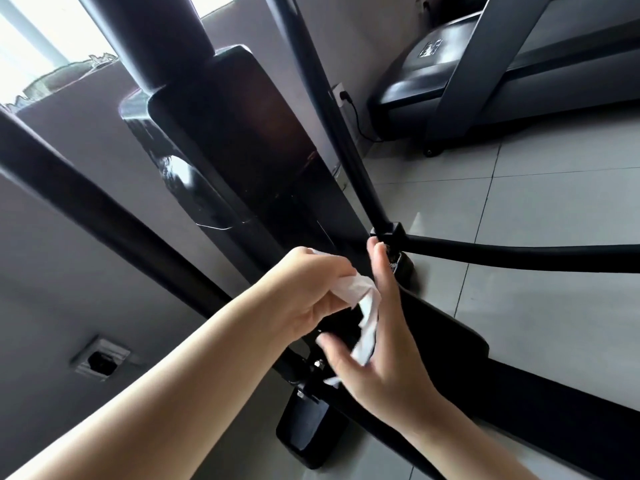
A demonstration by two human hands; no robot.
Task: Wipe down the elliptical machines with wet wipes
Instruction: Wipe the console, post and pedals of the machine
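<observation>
Left hand at frame centre pinches the bunched wet wipe; right hand fingers loosely spread against it. We should refold to a clean face before wiping the elliptical machine.

This is an exercise room, either a small gym or a home workout room; which of the two cannot be told. A black elliptical machine stands close in front, with a treadmill beyond it on the same pale tiled floor; a dark cable is plugged into a wall socket near the treadmill; daylight comes through a window above a plain grey wall.
</observation>
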